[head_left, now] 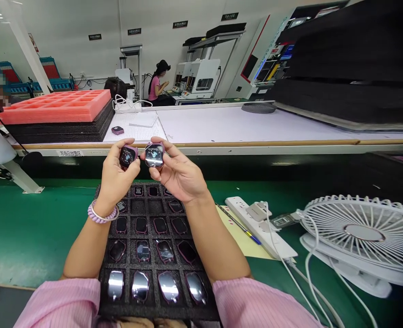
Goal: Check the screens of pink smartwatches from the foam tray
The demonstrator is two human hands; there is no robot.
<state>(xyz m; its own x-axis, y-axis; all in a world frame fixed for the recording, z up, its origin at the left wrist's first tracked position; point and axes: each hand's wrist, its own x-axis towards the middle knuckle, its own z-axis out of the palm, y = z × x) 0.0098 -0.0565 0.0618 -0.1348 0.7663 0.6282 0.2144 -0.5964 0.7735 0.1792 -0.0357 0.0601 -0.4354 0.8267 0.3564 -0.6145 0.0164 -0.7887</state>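
My left hand [116, 175] is closed round a small pink-cased watch body [127, 156], its lit screen facing me. My right hand [179, 175] pinches a second watch body [154, 154] by its edges, right beside the first. Both are held up above the far end of a black foam tray [131, 262] on the green mat. Several watch bodies [160, 225] lie in the tray's pockets, screens up. A pink bead bracelet [100, 215] is on my left wrist.
A white power strip [256, 225] with cables, a yellow sheet with a pen [239, 224] and a white desk fan [362, 239] lie to the right. Beyond are a white bench with another watch body [117, 130], pink foam trays [56, 105] and black foam stacks [345, 68]. A person sits far back.
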